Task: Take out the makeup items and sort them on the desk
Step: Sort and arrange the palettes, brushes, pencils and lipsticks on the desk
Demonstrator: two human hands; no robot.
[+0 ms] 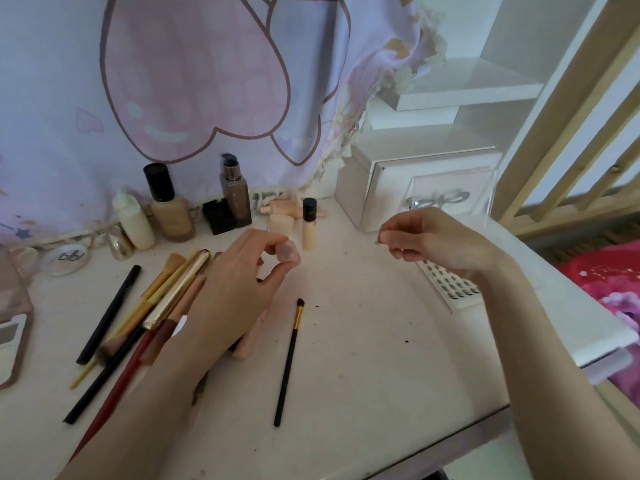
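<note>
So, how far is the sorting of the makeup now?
Mostly done: bottles stand along the wall, brushes lie grouped at left. In hand: the left hand pinches a small pink item; the right hand pinches something tiny. Left: one brush lies apart.

Both forearms reach forward, left grip [242, 271] and right grip [429, 239] pinched.

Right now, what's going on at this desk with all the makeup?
A person is sorting makeup on a white desk. The left hand pinches a small pink item; the right hand pinches something tiny, too small to identify. Brushes and pencils lie grouped at the left, one thin brush lies apart in the middle, and bottles stand along the back.
</note>
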